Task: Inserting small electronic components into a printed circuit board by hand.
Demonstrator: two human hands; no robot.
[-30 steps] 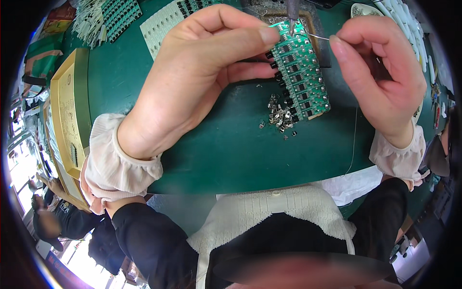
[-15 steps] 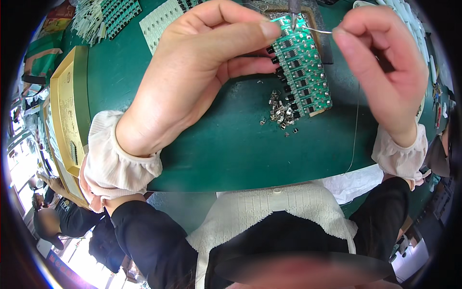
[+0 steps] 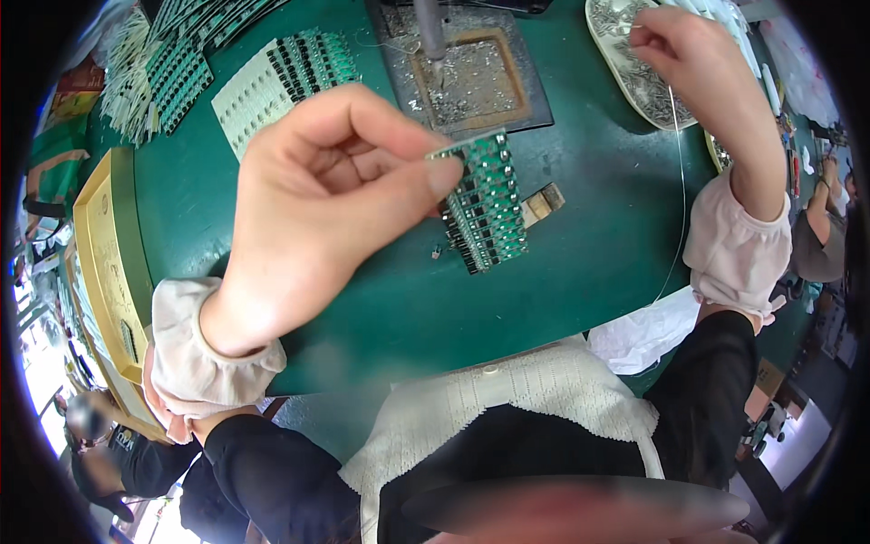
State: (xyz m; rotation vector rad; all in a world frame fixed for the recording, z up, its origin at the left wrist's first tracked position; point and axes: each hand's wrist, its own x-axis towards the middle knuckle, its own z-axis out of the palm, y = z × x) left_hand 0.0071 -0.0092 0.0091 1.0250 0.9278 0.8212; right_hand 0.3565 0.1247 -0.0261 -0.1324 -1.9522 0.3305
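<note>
My left hand (image 3: 335, 195) pinches a green circuit board panel (image 3: 494, 213) between thumb and forefinger at its upper left corner. The panel is tilted above the table, with rows of black chips and shiny solder joints along it. My right hand (image 3: 693, 50) is at the upper right, over an oval tray of thin metal pieces (image 3: 625, 54), its fingers pinched together. A thin solder wire (image 3: 681, 181) hangs from that hand down to the table's near edge. Beyond the panel a soldering iron (image 3: 430, 32) points down at a dark base with a brown-rimmed hollow (image 3: 535, 104).
More board panels (image 3: 313, 63) lie at the far left, beside a bundle of white strips (image 3: 131, 95). A yellow box (image 3: 109, 245) stands at the left edge. A small tan block (image 3: 544, 205) lies right of the panel. Other people sit at both sides.
My left hand has drawn the panel from under the iron's tip toward me and tilted it. The right hand has moved away from the panel, over to the oval tray.
</note>
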